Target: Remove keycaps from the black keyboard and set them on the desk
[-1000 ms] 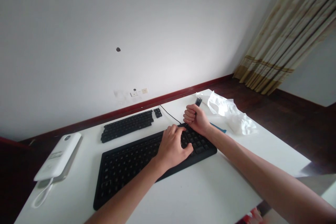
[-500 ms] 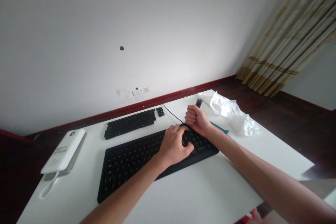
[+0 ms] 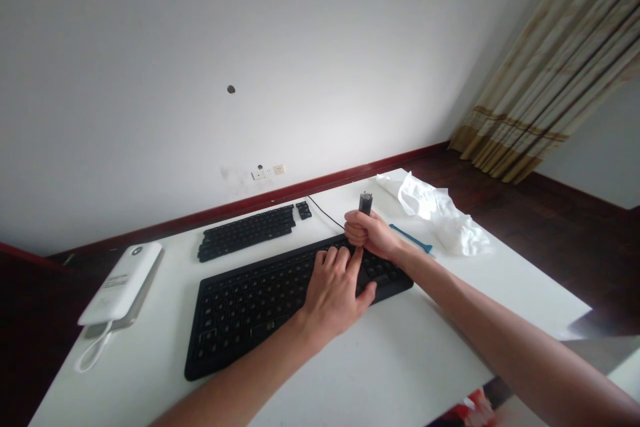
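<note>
A black keyboard (image 3: 240, 320) lies on the white table, many of its key positions showing bare sockets with no caps. My left hand (image 3: 334, 283) rests over its right half, palm down, fingers on the keys and thumb apart. Beyond it, my right hand (image 3: 367, 232) is closed in a fist around a dark-handled tool (image 3: 366, 203). The handle stands upright out of the top of the fist; the tool's lower end is hidden by my hands. Behind the keyboard, black keycaps (image 3: 247, 232) sit in rows, with a small separate group (image 3: 303, 210) to their right.
A white power bank (image 3: 120, 283) with a looped strap lies at the table's left. Right of my right hand are a blue pry tool (image 3: 411, 238) and crumpled white plastic (image 3: 440, 213). A black cable (image 3: 326, 213) runs off the back. The wall stands behind the table (image 3: 400, 360).
The tool in my right fist has swung from leaning right to upright, and the fist has lowered slightly. My left fingers have shifted closer to the right fist. More of the blue tool shows.
</note>
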Tool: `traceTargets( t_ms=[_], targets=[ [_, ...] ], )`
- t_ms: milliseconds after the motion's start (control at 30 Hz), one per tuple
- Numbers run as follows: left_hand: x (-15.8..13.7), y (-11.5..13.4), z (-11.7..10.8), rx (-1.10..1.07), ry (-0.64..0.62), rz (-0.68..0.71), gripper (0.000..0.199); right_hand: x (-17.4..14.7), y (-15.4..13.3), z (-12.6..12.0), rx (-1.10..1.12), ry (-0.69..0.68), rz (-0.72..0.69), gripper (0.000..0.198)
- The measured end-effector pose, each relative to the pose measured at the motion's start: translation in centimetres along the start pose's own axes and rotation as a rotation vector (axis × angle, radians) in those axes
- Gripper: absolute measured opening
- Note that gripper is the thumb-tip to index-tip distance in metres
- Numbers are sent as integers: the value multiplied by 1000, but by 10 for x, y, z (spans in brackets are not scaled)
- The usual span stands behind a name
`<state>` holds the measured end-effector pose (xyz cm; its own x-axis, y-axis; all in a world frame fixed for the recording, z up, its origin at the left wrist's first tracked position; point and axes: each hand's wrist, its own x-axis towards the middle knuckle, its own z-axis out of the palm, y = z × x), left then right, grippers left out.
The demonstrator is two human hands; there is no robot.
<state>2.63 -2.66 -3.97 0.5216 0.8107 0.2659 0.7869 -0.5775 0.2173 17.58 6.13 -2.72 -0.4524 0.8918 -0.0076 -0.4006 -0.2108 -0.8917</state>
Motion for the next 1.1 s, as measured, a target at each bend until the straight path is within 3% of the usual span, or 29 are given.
traceTargets(
  t_ms=[167,367,567,800,1100],
  targets=[
    [0,0,0,-1,-2,6,48,-2,0,-7,-109,-160,18,48],
    [0,-2,0,-9,-4,18,55,2,-3,-21,21,-209,73,53],
    [0,-2,1,-12,-1,17,62,4,-9,-33,182,-91,93,55],
    [0,-1,2,-15,5,11,62,3,-11,-22,164,-64,8,51],
    [14,-16,-4,-184,43,-10,47,13,-25,-39,299,340,-78,49]
  ],
)
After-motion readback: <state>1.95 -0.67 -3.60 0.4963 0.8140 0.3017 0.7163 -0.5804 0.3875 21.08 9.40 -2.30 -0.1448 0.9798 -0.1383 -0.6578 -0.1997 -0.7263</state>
